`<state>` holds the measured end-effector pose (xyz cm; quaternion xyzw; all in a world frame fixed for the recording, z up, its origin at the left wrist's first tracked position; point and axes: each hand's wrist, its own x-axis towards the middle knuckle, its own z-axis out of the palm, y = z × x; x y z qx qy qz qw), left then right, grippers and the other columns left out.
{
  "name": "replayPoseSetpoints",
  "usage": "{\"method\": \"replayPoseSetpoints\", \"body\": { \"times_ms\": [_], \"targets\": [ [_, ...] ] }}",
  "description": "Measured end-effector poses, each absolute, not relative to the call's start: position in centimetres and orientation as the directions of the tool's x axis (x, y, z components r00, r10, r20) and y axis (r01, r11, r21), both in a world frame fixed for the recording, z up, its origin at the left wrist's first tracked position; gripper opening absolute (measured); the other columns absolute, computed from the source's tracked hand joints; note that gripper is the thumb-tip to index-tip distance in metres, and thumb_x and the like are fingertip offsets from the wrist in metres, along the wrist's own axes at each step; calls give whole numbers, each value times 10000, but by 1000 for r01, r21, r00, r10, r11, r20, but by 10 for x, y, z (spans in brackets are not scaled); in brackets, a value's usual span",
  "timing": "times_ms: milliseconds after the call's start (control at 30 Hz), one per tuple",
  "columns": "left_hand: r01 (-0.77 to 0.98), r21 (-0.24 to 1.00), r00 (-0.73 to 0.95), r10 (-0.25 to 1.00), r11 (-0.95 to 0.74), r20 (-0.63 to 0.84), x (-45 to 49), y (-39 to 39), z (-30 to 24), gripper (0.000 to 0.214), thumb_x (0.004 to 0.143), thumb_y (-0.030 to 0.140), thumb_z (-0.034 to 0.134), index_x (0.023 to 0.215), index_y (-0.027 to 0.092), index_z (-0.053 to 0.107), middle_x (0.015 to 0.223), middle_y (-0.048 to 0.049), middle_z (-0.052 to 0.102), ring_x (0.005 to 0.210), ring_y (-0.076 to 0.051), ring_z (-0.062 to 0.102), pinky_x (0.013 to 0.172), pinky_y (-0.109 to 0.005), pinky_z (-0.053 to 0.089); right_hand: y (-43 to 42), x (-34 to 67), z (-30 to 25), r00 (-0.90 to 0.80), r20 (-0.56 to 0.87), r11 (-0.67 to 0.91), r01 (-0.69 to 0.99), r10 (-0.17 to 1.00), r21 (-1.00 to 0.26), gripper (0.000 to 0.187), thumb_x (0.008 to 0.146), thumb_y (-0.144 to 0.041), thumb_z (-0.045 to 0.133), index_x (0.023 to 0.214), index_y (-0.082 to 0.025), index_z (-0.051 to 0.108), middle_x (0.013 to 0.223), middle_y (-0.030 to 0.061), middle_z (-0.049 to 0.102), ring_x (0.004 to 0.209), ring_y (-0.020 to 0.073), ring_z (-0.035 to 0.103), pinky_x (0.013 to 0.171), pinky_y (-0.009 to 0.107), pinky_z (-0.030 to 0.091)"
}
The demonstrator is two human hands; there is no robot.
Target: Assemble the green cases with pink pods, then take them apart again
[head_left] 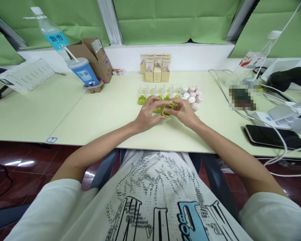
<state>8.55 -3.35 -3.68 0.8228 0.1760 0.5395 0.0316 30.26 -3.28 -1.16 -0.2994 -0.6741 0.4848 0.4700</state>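
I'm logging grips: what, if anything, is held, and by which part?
A small, curved, yellow-green, plastic-looking piece: the right hand grips its right side; the left hand is at its left, contact unclear.

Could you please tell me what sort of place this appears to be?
It is probably an indoor desk workspace, perhaps in an office or workroom: a pale tabletop runs along a wall beneath green blinds, and small cream boxes and a phone lie on it.
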Motion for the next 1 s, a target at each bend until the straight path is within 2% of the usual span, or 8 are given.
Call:
{"method": "replayPoseSetpoints", "body": {
  "times_ms": [67, 133, 233, 333, 467, 567, 867, 1000],
  "targets": [
    [248, 360, 312, 425, -900, 850, 85, -33, -34, 537, 1047, 639, 763, 1484, 344, 662, 1325, -96, 742, 1191, -242, 716, 976, -420, 650, -31, 303, -12, -304, 357, 348, -84, 883, -934, 478, 716, -595, 1028, 979, -262, 809, 997, 26, 804, 914, 234, 753, 867, 434, 679],
    [235, 536, 244, 583, -811, 775, 85, -32, -32, 499, 1084, 708, 659, 1364, 296, 693, 1282, -104, 745, 1123, -231, 723, 957, -413, 627, -29, 303, -13, -244, 370, 346, -135, 897, -928, 525, 682, -602, 1049, 1005, -282, 787, 1022, 21, 801, 917, 227, 747, 854, 425, 681],
    [164, 769, 270, 778, -618, 567, 86, -30, -32, 554, 1090, 787, 570, 1075, 245, 687, 946, -46, 689, 855, -182, 665, 796, -352, 573, -29, 303, -13, -255, 373, 336, -177, 892, -925, 562, 638, -572, 1086, 979, -285, 744, 1013, 5, 778, 863, 196, 723, 815, 393, 672],
    [24, 884, 409, 812, -466, 417, 89, -30, -31, 598, 1034, 824, 641, 920, 237, 620, 772, 3, 586, 687, -149, 565, 665, -321, 500, -30, 301, -13, -319, 368, 323, -185, 874, -928, 569, 638, -571, 1090, 949, -262, 728, 988, -2, 749, 806, 169, 698, 804, 380, 662],
    [-81, 926, 466, 807, -368, 362, 90, -30, -26, 619, 937, 821, 786, 904, 231, 599, 759, 18, 585, 650, -128, 559, 634, -301, 502, -30, 299, -15, -365, 362, 304, -206, 858, -930, 574, 646, -571, 1093, 953, -245, 734, 993, -5, 742, 801, 153, 686, 827, 372, 654],
    [-66, 926, 438, 823, -371, 361, 87, -25, -24, 673, 905, 878, 769, 886, 230, 587, 758, 19, 596, 642, -120, 570, 629, -293, 515, -29, 299, -16, -372, 343, 277, -219, 863, -935, 561, 662, -602, 1081, 962, -243, 771, 971, 2, 752, 828, 159, 690, 835, 359, 638],
    [31, 844, 418, 774, -535, 475, 80, -8, -29, 588, 1017, 829, 666, 899, 262, 564, 739, 5, 639, 615, -149, 636, 593, -331, 566, -37, 296, -11, -330, 325, 292, -146, 886, -945, 618, 710, -770, 986, 1026, -287, 765, 1041, 44, 775, 896, 238, 721, 790, 424, 661],
    [34, 811, 404, 750, -584, 524, 69, -5, -18, 616, 976, 849, 709, 895, 245, 622, 821, -24, 717, 675, -154, 689, 637, -327, 604, -37, 297, -10, -387, 333, 302, -139, 860, -943, 619, 721, -735, 992, 1078, -283, 763, 1143, 53, 804, 942, 248, 762, 815, 437, 690]
  ]
}}
